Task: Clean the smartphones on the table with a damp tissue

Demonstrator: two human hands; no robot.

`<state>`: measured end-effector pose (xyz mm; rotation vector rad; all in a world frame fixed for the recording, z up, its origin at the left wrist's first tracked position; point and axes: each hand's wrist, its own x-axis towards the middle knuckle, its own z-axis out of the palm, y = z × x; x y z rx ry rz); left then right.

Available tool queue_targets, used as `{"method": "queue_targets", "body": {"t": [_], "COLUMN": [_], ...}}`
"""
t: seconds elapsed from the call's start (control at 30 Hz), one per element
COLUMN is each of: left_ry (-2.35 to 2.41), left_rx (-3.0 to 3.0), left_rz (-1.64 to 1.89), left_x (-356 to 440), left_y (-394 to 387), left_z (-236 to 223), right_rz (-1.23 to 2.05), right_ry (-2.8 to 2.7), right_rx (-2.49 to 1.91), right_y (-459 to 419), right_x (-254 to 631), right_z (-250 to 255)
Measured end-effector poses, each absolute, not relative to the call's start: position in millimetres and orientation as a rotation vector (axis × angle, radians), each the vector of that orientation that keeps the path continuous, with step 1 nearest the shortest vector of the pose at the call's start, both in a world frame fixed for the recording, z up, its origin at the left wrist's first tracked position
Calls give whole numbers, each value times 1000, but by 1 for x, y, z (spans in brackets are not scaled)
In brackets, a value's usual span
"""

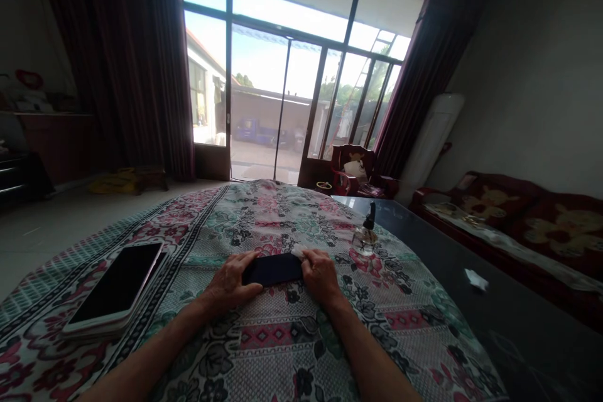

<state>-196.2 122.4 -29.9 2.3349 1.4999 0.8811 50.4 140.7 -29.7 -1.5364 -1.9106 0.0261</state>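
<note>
At far left, a large white-framed smartphone (115, 286) with a dark screen lies face up on a flat stack near the edge of a round table covered by a pink, green and black floral quilted cloth (277, 352). Beyond it, dark red curtains (141, 63) frame a tall glass door (259, 100).

At centre, the hands are apart, one at each end of a slim black smartphone (272, 269) lying flat on the cloth. The left hand (230, 279) steadies its left end between thumb and fingers. The right hand (321, 276) pinches a small white wipe (296, 251) against its far right corner, keeping the wipe on the phone's edge.

Just right of the hands stands a clear glass bottle (365, 240) with a black spray top, close to the right hand. Further right are a dark glass tabletop (424, 245), a white paper scrap (475, 279) and a red sofa (518, 213) with bear-patterned cushions.
</note>
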Motion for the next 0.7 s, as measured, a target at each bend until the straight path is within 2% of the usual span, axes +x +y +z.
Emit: {"method": "queue_targets", "body": {"t": [0.33, 0.7], "left_ry": [1486, 1514], "left_rx": [2313, 2364], "left_rz": [933, 992], "left_x": [-197, -191], "left_y": [126, 122], "left_z": [-35, -35], "right_rz": [-122, -51], "right_ry": [-1842, -1931], "right_rx": [-1675, -1522], "right_y": [125, 128], "right_x": [53, 47], "right_z": [-28, -27]}}
